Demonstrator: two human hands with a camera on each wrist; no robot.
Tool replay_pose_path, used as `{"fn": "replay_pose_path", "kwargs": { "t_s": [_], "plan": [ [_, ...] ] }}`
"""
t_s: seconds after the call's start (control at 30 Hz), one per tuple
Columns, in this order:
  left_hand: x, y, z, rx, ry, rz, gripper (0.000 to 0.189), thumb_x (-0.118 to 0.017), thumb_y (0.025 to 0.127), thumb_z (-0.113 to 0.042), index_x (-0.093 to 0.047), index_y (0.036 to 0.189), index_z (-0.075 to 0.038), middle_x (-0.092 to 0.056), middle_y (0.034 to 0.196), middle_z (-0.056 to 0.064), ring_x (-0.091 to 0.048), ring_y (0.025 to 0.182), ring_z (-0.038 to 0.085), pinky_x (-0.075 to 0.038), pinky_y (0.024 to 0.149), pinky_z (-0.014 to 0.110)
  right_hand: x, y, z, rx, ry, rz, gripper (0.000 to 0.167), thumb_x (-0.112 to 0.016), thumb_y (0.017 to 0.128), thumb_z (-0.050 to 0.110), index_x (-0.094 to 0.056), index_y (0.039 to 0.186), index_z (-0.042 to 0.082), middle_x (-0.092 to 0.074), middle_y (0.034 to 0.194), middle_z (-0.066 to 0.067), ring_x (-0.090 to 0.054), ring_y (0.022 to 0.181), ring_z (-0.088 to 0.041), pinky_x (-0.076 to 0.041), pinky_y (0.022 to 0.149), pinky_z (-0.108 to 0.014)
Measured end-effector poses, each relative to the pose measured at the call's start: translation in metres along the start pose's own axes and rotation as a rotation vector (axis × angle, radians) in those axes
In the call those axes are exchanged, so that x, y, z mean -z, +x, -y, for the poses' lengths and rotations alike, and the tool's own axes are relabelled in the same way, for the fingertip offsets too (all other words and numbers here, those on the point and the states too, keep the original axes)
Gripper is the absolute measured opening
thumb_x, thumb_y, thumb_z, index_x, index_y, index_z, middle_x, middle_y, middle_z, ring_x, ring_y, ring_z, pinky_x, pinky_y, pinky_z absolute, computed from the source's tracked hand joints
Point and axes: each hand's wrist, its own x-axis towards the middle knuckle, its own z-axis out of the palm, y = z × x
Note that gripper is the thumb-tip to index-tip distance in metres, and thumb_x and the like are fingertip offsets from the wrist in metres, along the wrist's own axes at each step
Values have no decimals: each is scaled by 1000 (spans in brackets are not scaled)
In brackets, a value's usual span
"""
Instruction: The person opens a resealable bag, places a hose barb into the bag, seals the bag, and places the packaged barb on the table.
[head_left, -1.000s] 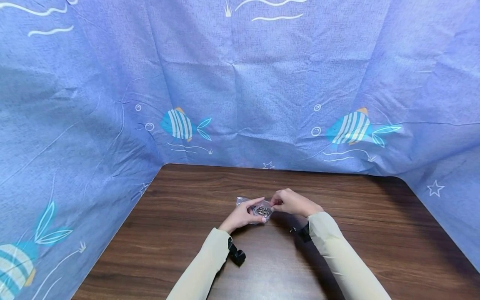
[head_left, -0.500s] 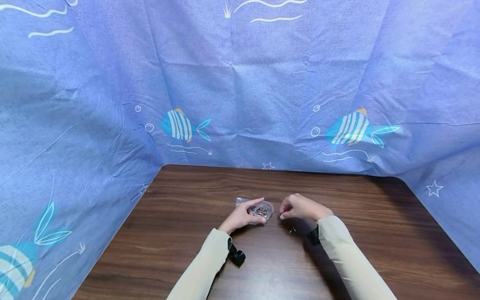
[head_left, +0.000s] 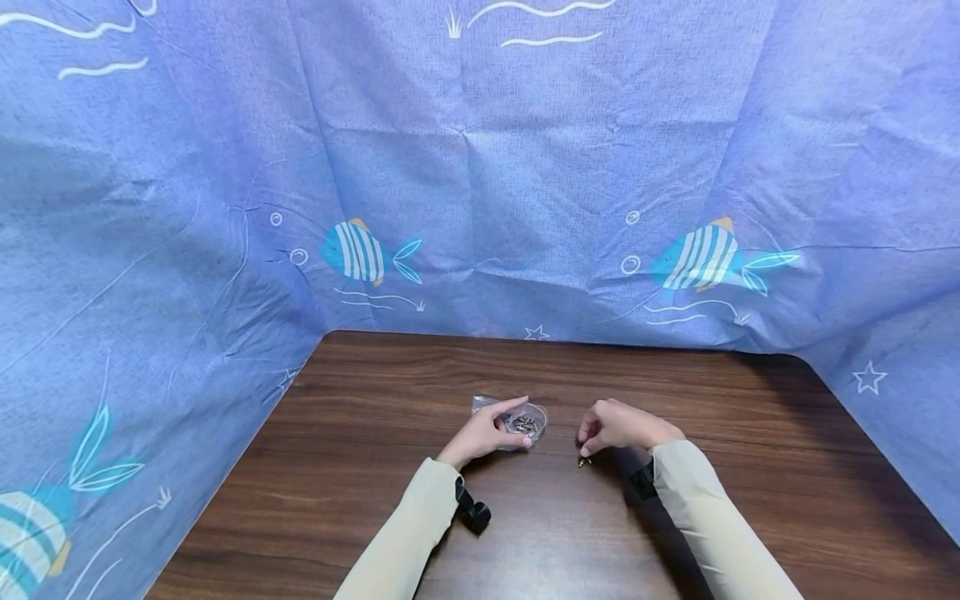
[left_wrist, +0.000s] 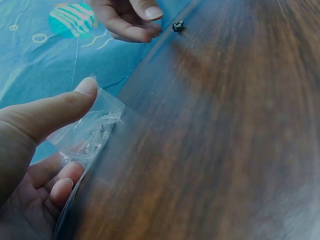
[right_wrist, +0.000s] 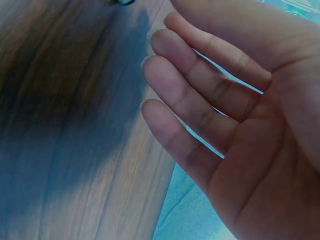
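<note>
My left hand (head_left: 480,435) holds a clear plastic bag (head_left: 537,414) on the table, thumb on one side and fingers curled on the other. Small brass-and-dark metal pieces (head_left: 527,425) lie in the bag; their exact kind is too small to tell. To the right, my right hand (head_left: 621,427) hovers just over a few similar loose pieces (head_left: 584,462) on the wood. In the right wrist view its fingers (right_wrist: 170,82) are loosely bent and apart, with nothing seen between them. The left wrist view shows the loose cluster (left_wrist: 178,26) just beside the right fingertips.
The brown wooden table (head_left: 375,467) reaches back to a blue fish-print cloth (head_left: 525,208) hanging behind and at the sides. A black wrist camera (head_left: 474,510) sits by the left sleeve (head_left: 405,525).
My right hand has moved from the bag's edge to the right and nearer, down to the loose pieces. The left hand and the bag have stayed in place.
</note>
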Motion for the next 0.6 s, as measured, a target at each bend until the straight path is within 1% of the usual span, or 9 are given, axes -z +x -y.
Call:
{"fn": "replay_pose_path", "kwargs": {
  "t_s": [0.13, 0.27, 0.5, 0.6],
  "plan": [
    [0, 0, 0, 9, 2, 4, 71, -80, 79, -27, -48, 143, -22, -59, 122, 6, -46, 60, 6, -40, 53, 20, -1, -3, 1, -16, 9, 11, 14, -82, 74, 21, -70, 77, 15, -64, 72, 11, -52, 65, -1, -45, 61, -20],
    [0, 0, 0, 11, -7, 5, 71, -80, 79, -26, -48, 143, -21, -59, 121, 6, -46, 60, 7, -40, 53, 21, -3, -6, 2, -7, 10, 28, 14, -82, 74, 21, -69, 74, 15, -63, 70, 11, -49, 62, 0, -43, 58, -19],
    [0, 0, -1, 15, -5, 6, 71, -80, 80, -26, -48, 143, -21, -60, 116, 7, -45, 60, 7, -40, 53, 21, -6, -6, -1, 31, -4, 20, 13, -81, 74, 18, -69, 73, 14, -60, 68, 12, -46, 59, 2, -41, 56, -18],
    [0, 0, -1, 12, -4, 4, 72, -80, 79, -26, -48, 143, -20, -60, 116, 7, -45, 60, 7, -40, 53, 20, -7, -5, -2, 41, 0, 20, 12, -80, 74, 15, -69, 73, 13, -61, 68, 12, -46, 59, 2, -41, 56, -17]
  ]
}}
